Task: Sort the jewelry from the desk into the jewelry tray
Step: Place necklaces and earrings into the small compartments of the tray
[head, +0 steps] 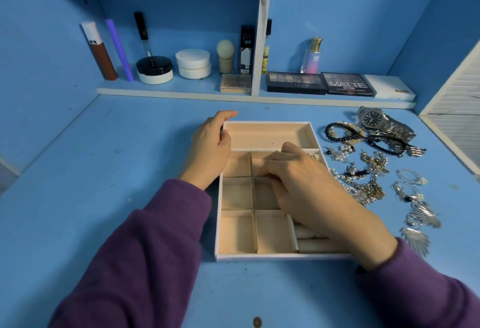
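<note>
A cream jewelry tray (pixel 259 257) with several square compartments lies on the blue desk. My left hand (pixel 210 151) grips its left wall near the far corner. My right hand (pixel 298 179) reaches into the tray's middle, fingertips pinched together at a divider; whether they hold a piece is hidden. A small silver piece (pixel 313 156) shows in a compartment behind that hand. To the tray's right lies loose jewelry: a steel watch (pixel 374 119), black bead bracelets (pixel 337 131), a tangle of chains and pearls (pixel 363 184), and silver leaf earrings (pixel 420 216).
A low shelf behind the tray carries cosmetics: jars (pixel 154 70), tubes, a perfume bottle (pixel 311 57) and eyeshadow palettes (pixel 296 82). A white slatted panel (pixel 457 99) closes the right side. A small brown round spot (pixel 257 322) sits near the desk's front edge.
</note>
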The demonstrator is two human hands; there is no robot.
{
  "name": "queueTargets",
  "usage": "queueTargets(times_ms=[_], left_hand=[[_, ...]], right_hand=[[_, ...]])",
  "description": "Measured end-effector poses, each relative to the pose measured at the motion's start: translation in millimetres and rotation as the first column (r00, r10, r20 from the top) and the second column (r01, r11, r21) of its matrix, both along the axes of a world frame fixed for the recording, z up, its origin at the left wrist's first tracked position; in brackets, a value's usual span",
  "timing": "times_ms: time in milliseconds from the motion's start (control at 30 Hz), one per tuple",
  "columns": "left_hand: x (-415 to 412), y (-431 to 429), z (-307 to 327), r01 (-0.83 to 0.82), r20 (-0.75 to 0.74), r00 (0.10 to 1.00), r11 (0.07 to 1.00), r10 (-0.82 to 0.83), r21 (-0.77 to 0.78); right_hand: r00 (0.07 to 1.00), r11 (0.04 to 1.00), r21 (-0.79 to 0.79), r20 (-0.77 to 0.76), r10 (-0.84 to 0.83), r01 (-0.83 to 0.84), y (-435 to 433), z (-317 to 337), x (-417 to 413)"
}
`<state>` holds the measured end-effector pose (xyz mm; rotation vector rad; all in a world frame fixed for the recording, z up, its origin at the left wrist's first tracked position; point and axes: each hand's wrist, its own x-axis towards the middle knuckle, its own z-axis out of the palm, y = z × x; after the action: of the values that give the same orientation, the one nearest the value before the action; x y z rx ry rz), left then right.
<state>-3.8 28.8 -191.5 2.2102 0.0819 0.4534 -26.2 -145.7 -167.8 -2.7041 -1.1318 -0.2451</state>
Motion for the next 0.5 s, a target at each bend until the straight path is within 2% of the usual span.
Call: queueTargets(times_ms=[400,500], left_hand=[[-0.9,-0.1,0.2,0.004,-0.01,1.0,1.0,-0.004,0.0],[-2.6,-0.9,3.0,0.009,-0.022,1.0,1.0,-0.009,-0.005]], right_hand=[[1.0,1.0,0.016,0.017,0.008,-0.008,-0.4,-2.1,0.8],[1.0,0.996,0.082,0.002,0.025,-0.025,-1.5,-0.9,-1.1]])
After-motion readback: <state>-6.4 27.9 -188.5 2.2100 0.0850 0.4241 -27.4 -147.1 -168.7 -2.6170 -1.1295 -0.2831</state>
